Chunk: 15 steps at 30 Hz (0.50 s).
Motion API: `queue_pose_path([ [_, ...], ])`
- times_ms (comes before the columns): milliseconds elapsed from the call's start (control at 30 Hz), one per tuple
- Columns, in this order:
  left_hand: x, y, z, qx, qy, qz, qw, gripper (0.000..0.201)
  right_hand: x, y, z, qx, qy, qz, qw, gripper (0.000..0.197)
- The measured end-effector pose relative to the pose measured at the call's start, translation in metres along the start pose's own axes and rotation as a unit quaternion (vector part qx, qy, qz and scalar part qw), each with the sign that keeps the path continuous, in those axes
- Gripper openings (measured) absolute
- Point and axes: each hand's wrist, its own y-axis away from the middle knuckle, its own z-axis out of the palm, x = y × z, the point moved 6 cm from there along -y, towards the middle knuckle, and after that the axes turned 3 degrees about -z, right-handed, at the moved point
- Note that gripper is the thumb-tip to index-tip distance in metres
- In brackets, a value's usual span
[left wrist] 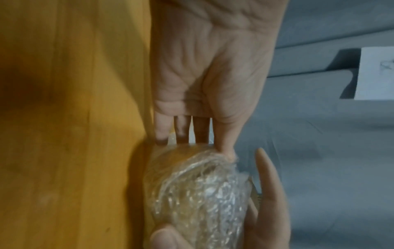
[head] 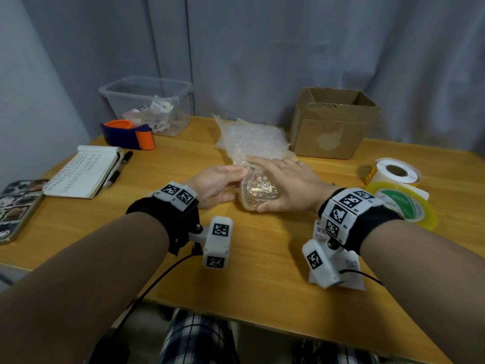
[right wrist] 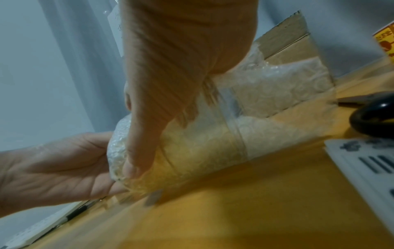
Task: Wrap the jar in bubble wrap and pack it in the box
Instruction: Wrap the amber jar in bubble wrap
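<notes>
The jar (head: 259,194) lies on its side on the wooden table (head: 262,258), rolled in bubble wrap (head: 252,137) whose loose part trails away behind it. My right hand (head: 273,185) lies over the jar and grips it, thumb on the near side. My left hand (head: 240,177) is at the jar's left end and pinches the wrap there between thumb and fingers (left wrist: 181,134). The left wrist view shows the wrapped jar end (left wrist: 198,193); the right wrist view shows my right thumb (right wrist: 130,168) pressed on the wrapped jar (right wrist: 192,148). The open cardboard box (head: 333,124) stands at the back right.
A clear plastic bin (head: 149,101) and a blue-and-orange tape dispenser (head: 128,134) are at the back left. A notebook (head: 81,172), a pen (head: 119,169) and a phone (head: 15,206) lie left. A label roll (head: 396,170) and a tape roll (head: 404,206) sit right.
</notes>
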Motion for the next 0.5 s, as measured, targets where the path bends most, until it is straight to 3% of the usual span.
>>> queue_pose_path([
  [167, -0.001, -0.001, -0.005, 0.017, -0.017, 0.023, 0.999, 0.015, -0.004, -0.003, 0.000, -0.012, 0.026, -0.008, 1.000, 0.110],
  [267, 0.001, -0.001, -0.012, 0.067, -0.058, 0.067, 0.994, 0.015, -0.004, -0.011, 0.000, -0.026, 0.025, 0.013, 0.999, 0.115],
  [367, 0.011, -0.001, -0.019, 0.144, -0.103, 0.122, 0.977, 0.019, -0.004, -0.019, 0.000, -0.066, 0.050, 0.016, 0.996, 0.103],
  [500, 0.013, -0.008, -0.025, 0.168, -0.117, 0.134, 0.970, 0.018, 0.000, -0.024, -0.003, -0.084, 0.011, 0.014, 0.996, 0.090],
])
